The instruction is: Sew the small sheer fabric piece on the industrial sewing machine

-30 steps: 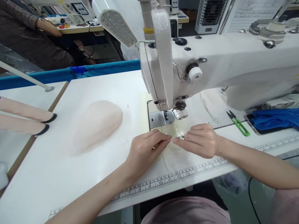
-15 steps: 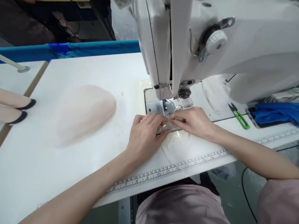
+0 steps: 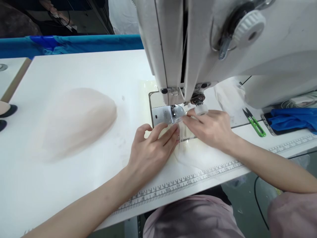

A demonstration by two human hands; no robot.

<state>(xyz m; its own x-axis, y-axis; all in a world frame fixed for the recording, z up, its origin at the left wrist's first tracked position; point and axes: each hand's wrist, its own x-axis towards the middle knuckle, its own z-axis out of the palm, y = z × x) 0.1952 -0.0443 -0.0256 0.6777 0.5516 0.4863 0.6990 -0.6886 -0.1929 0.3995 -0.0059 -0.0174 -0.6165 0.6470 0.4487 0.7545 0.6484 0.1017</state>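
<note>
A piece of sheer whitish fabric [image 3: 189,152] lies in front of the sewing machine [image 3: 170,49], its edge close to the presser foot [image 3: 173,112]. My left hand [image 3: 155,145] is just left of that edge, fingertips drawn together on the fabric; its thumb is mostly hidden. From the right, my right hand [image 3: 211,129] pinches the fabric beside the metal needle plate [image 3: 160,114], thumb and forefinger near the foot. The fabric between both hands is thin and see-through, so its exact outline is hard to tell.
A pale sheer cup-shaped piece [image 3: 81,122] lies left on the white table [image 3: 119,72]. Green thread snips [image 3: 255,122], a phone [image 3: 268,124] and blue cloth [image 3: 293,119] lie right. A printed ruler [image 3: 168,190] follows the front edge. More sheer fabric [image 3: 229,99] lies under the machine arm.
My left hand has straightened its fingers and its thumb has gone mostly out of sight. My right hand has shifted slightly up toward the presser foot. The view has moved closer to the machine.
</note>
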